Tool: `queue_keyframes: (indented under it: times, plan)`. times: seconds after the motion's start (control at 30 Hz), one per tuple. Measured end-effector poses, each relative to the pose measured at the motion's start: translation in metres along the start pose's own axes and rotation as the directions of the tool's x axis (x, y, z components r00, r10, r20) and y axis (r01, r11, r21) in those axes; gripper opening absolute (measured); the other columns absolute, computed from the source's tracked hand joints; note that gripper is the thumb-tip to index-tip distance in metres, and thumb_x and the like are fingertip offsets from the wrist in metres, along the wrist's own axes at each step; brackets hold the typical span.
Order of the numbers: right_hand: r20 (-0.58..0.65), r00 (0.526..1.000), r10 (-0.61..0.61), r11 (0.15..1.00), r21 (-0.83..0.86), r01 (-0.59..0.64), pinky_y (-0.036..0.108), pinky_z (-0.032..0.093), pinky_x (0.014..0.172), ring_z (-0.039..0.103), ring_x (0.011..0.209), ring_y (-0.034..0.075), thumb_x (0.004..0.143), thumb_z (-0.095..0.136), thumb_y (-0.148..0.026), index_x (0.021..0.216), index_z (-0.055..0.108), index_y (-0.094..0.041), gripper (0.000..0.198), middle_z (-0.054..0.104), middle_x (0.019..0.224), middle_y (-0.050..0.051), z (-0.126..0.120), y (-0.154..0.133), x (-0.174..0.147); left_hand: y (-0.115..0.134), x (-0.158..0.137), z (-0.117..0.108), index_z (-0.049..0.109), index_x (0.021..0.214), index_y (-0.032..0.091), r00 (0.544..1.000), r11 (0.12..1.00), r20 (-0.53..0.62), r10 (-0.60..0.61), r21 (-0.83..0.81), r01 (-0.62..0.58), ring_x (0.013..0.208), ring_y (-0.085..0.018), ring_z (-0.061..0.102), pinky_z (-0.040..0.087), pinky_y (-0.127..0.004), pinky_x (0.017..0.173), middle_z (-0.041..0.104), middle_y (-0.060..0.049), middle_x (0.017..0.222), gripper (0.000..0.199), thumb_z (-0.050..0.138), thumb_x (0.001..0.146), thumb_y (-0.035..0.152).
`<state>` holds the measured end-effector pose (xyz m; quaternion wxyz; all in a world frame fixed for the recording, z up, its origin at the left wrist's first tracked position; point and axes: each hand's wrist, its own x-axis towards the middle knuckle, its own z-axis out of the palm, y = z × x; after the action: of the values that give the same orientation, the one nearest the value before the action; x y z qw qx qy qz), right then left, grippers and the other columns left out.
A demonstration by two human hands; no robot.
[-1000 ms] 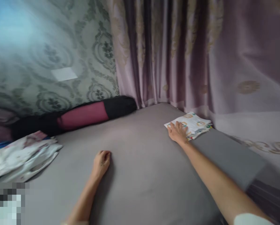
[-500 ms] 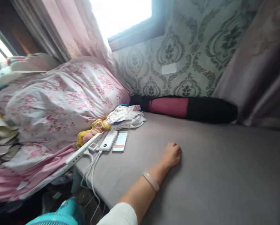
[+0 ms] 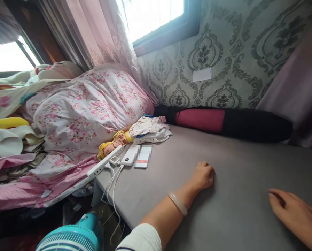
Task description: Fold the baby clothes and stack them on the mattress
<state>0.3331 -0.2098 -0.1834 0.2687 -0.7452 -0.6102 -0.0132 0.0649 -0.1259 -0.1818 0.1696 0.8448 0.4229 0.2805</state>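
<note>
1. The left hand (image 3: 204, 175) appears to rest on the grey-covered bench (image 3: 169, 181), fingers curled in a loose fist; nothing shows in its grip, though its underside is hidden.
2. The right hand (image 3: 297, 214), blurred and cut by the frame, is well to the right; its thumb and forefinger stand a little apart, with no item visible between them. I cannot tell whether it touches the bench.
3. Nearest the left hand lies a pixelated rectangle (image 3: 143, 157), towards the bench's left edge, just beside a white power bank (image 3: 130, 156).
4. The main risk I see: cords (image 3: 114, 197) hang over the left edge near the fan (image 3: 72, 233). If 1 snags, it could drag the power bank or the slanting power strip (image 3: 103, 163) off.
5. The heap of clothes (image 3: 150, 129) at the far left looks loose; a sideways knock could topple it onto the power bank.
6. The only likely container is 1 long black-and-maroon bag (image 3: 200, 119) along the back edge; its contents are hidden.
</note>
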Motion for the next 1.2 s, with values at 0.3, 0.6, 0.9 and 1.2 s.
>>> queue_keyframes:
  times: [0.3,0.6,0.9,1.2]
  plan:
    - [0.215,0.948,-0.236,0.97,0.114,0.216,0.038,0.045,0.067,0.064,0.076,0.025,0.081,0.035,-0.041,0.074,0.06,-0.031,0.028,0.066,0.084,0.009,0.033,-0.108,-0.021,-0.019,0.006,-0.031,0.07,0.098,0.014,0.998,0.991,0.057,-0.013,-0.133,0.02,0.083,-0.016,0.061,0.048,-0.026,0.081,0.069,-0.009,0.093,0.029,0.047,0.081,0.014]
    - [0.236,0.953,-0.192,0.98,0.105,0.171,0.038,0.044,0.067,0.062,0.079,0.025,0.085,0.034,-0.039,0.08,0.057,-0.029,0.026,0.065,0.087,0.009,0.038,-0.122,-0.029,-0.111,0.005,-0.171,0.073,0.083,0.017,0.913,0.949,-0.277,-0.301,0.01,0.315,0.079,-0.016,0.064,0.048,-0.024,0.077,0.072,-0.005,0.085,0.021,0.053,0.077,0.012]
    - [0.152,0.954,-0.258,0.963,0.113,0.243,0.032,0.042,0.064,0.06,0.077,0.021,0.089,0.033,-0.039,0.082,0.056,-0.024,0.028,0.063,0.083,0.004,0.037,-0.122,-0.034,-0.198,-0.007,-0.297,0.068,0.098,0.013,0.651,0.729,-0.545,-0.529,0.101,0.677,0.102,-0.023,0.062,0.044,-0.033,0.092,0.07,-0.011,0.104,0.03,0.047,0.077,0.011]
    - [0.087,0.954,-0.288,0.952,0.129,0.276,0.031,0.042,0.066,0.059,0.076,0.02,0.09,0.036,-0.037,0.082,0.058,-0.024,0.027,0.062,0.081,0.004,0.043,-0.118,-0.035,-0.234,-0.013,-0.326,0.065,0.091,0.017,0.538,0.558,-0.566,-0.624,0.159,0.814,0.103,-0.029,0.06,0.044,-0.039,0.087,0.069,-0.014,0.097,0.024,0.058,0.069,0.013]
